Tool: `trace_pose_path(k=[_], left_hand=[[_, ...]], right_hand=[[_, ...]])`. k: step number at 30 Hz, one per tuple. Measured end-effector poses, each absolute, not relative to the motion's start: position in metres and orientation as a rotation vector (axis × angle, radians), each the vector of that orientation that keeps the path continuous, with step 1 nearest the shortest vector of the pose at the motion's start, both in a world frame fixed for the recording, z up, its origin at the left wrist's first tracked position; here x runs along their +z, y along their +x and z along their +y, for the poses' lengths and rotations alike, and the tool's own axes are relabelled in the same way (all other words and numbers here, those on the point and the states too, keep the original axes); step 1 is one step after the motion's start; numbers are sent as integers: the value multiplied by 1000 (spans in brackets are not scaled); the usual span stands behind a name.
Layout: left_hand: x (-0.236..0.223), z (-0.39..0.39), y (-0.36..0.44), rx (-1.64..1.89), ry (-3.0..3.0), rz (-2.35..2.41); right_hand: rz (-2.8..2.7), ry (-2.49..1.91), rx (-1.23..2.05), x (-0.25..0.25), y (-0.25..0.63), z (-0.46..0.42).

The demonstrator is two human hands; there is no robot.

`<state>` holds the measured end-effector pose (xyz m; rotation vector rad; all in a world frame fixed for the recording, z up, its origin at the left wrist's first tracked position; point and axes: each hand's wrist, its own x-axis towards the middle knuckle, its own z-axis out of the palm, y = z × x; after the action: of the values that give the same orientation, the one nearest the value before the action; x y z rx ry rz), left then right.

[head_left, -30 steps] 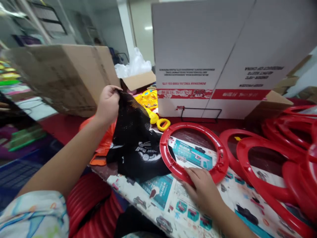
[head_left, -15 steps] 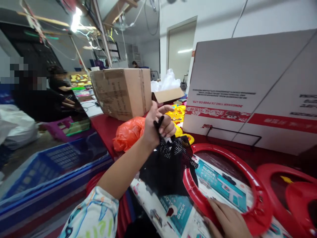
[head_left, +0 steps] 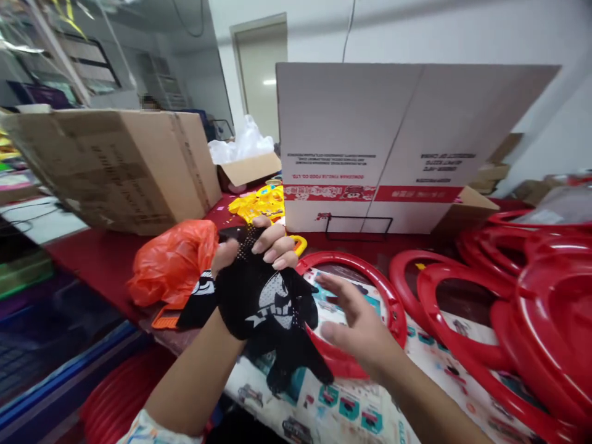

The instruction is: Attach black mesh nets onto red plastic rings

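A black knit glove [head_left: 238, 296] with a grey printed emblem and dotted patches hangs from my left hand [head_left: 272, 243]. The fingers of that hand are curled over the glove's upper part, and the glove's own fingers dangle downward. My right hand [head_left: 358, 327] is just right of the glove, thumb and fingers apart, holding nothing. Under and behind it lies a red plastic ring [head_left: 395, 296] on printed packaging sheets [head_left: 287, 410]. Another black fabric piece [head_left: 197, 308] with a white mark lies left of my left wrist, by an orange plastic piece [head_left: 166, 317].
An orange plastic bag [head_left: 173, 259] sits on the red tabletop [head_left: 83, 253]. Behind it stand a brown carton [head_left: 134, 172] and a large white carton [head_left: 351, 123]. Several red rings [head_left: 444, 277] pile up at right. Yellow pieces [head_left: 261, 203] lie between the cartons.
The view has swung right. My left hand has brought the black glove up and closer, so its printed side shows. My right hand has lifted off the red ring and opened beside the glove.
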<state>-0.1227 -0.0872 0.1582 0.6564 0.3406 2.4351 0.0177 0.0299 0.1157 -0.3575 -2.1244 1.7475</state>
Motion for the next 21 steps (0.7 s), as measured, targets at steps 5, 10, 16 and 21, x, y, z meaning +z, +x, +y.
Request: trace_pose_path(k=[5, 10, 16, 21], left_hand=[[134, -110, -108, 2204, 819, 833], [102, -153, -95, 2054, 1285, 1152], [71, -178, -101, 1461, 973, 1568], [39, -205, -101, 1371, 843, 1406]], right_hand=[[-1944, -371, 2325, 127, 4, 10], [-2072, -471, 2188, 119, 28, 0], [-2145, -271, 1733, 120, 57, -9], [-2208, -452, 1830, 120, 80, -10]])
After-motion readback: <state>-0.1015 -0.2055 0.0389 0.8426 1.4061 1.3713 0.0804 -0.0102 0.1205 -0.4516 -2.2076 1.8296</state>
